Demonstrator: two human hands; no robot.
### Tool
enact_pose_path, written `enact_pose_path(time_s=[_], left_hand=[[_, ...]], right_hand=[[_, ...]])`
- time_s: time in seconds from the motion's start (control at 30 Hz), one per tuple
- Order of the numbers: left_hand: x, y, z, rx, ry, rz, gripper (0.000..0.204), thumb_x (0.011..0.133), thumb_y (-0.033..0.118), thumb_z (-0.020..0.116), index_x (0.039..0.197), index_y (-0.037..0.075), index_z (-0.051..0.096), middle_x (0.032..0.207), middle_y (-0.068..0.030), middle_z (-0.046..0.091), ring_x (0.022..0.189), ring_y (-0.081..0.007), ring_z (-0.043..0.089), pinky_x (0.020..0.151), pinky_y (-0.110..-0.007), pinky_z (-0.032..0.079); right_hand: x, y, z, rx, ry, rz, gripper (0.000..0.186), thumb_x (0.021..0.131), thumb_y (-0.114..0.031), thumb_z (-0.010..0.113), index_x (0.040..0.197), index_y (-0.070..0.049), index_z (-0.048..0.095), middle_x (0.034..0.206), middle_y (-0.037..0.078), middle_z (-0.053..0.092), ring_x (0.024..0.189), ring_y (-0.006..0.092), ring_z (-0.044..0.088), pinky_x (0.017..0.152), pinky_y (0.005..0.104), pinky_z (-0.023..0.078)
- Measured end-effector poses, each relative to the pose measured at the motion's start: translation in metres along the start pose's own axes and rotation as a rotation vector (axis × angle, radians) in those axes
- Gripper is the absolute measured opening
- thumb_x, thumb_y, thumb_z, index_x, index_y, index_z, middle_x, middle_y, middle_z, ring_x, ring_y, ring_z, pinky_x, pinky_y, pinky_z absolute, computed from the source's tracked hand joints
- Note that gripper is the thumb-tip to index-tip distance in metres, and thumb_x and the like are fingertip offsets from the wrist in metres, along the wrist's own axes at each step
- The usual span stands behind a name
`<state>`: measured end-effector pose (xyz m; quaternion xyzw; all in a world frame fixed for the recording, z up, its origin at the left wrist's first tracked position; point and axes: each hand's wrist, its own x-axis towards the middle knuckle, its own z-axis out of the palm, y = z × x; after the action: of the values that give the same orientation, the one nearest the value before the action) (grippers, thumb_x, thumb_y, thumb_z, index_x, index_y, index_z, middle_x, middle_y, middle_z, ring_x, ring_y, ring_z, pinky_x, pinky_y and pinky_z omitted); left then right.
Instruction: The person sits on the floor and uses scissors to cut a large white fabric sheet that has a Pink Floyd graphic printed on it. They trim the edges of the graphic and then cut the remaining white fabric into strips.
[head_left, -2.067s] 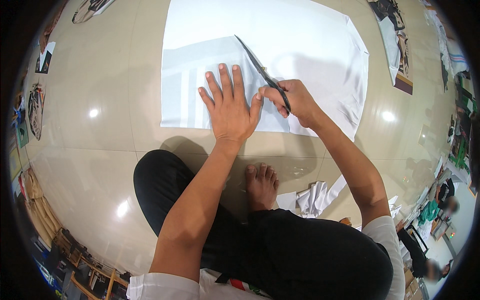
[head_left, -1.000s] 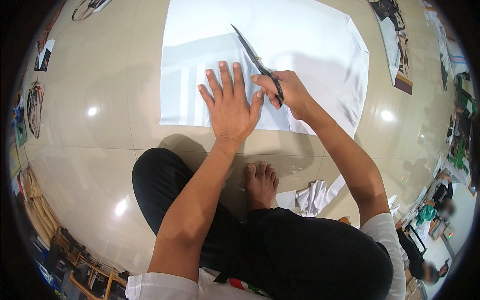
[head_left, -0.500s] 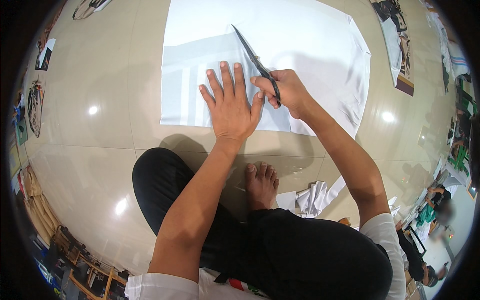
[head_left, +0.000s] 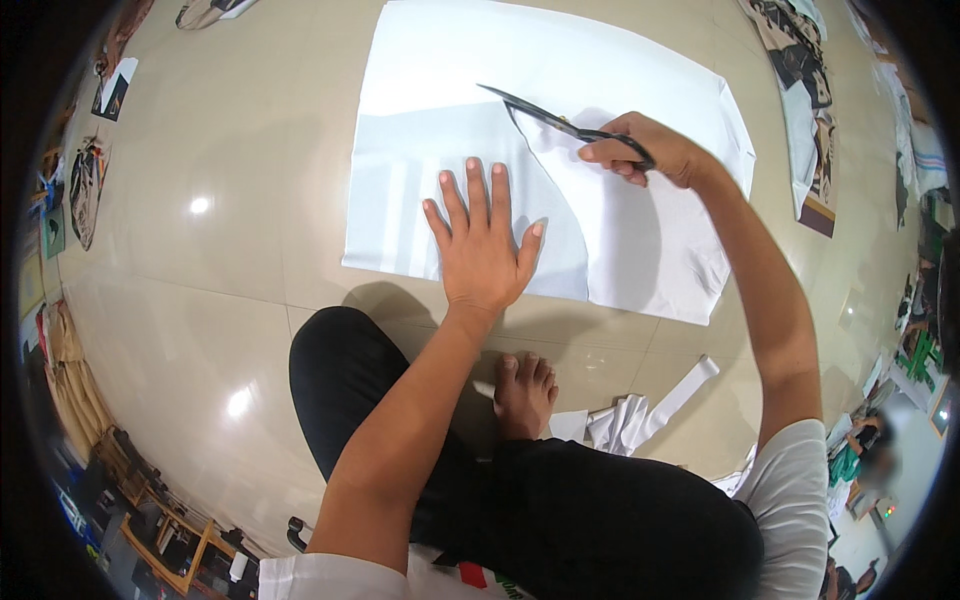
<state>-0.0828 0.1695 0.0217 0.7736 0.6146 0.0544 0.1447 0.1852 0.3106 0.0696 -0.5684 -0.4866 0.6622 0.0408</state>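
Observation:
A large white cloth point(head_left: 668, 95) lies spread on the floor, with a light grey piece point(head_left: 395, 140) flat on its near left part. The grey piece's right edge curves; whether it is cloth or paper I cannot tell. My left hand point(head_left: 482, 255) presses flat on the grey piece, fingers spread. In my right hand point(head_left: 640, 150) are black scissors point(head_left: 560, 125), fingers wrapped round the handles. Their blades point to the left and stand a little apart, over the far end of the curved edge.
My bare foot point(head_left: 525, 395) rests near the cloth's front edge. White fabric scraps point(head_left: 630, 422) lie right of it. Printed cloth pieces point(head_left: 800, 90) lie at the far right, and a wooden frame point(head_left: 165, 550) stands at the lower left. Glossy tiles point(head_left: 200, 350) form the floor.
My right hand has moved right, away from my left hand. The scissors have swung round to point more leftward, and their blades have parted. My left hand stays flat on the grey piece.

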Motion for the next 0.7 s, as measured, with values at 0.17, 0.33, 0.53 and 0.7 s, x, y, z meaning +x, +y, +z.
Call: enact_pose_path(time_s=[0.17,0.33,0.53,0.7], left_hand=[[0.0,0.001,0.003,-0.022,0.006,0.009,0.084,0.108,0.056,0.046,0.172,0.005,0.029,0.178,-0.0281,0.02,0.163,-0.0584,0.01,0.125,-0.078,0.008],[0.002,0.0,0.005,-0.002,-0.034,-0.014,0.085,0.107,0.06,0.045,0.173,0.008,0.03,0.179,-0.0256,0.02,0.163,-0.0571,0.01,0.124,-0.078,0.009],[0.002,-0.002,0.006,-0.026,-0.067,-0.022,0.087,0.105,0.06,0.048,0.173,0.009,0.029,0.179,-0.026,0.02,0.163,-0.0587,0.011,0.123,-0.079,0.01],[0.002,-0.002,0.006,-0.046,-0.075,-0.022,0.088,0.105,0.059,0.051,0.174,0.009,0.028,0.179,-0.026,0.02,0.162,-0.0592,0.011,0.122,-0.08,0.011]], right_hand=[[0.014,-0.037,-0.055,-0.289,-0.222,0.061,0.037,0.09,-0.035,0.082,0.072,-0.008,0.065,0.059,-0.003,0.051,0.049,0.0087,0.048,0.044,0.0261,0.039],[0.037,-0.06,-0.073,-0.371,-0.274,0.107,0.037,0.087,-0.034,0.084,0.07,-0.008,0.063,0.056,-0.002,0.051,0.048,0.0101,0.05,0.045,0.0271,0.04],[0.059,-0.064,-0.082,-0.391,-0.337,0.113,0.04,0.081,-0.036,0.088,0.069,-0.008,0.062,0.056,-0.001,0.051,0.048,0.0103,0.05,0.046,0.0273,0.039],[0.062,-0.073,-0.08,-0.398,-0.347,0.125,0.043,0.078,-0.036,0.09,0.068,-0.009,0.06,0.056,-0.002,0.051,0.048,0.01,0.05,0.046,0.0271,0.038]])
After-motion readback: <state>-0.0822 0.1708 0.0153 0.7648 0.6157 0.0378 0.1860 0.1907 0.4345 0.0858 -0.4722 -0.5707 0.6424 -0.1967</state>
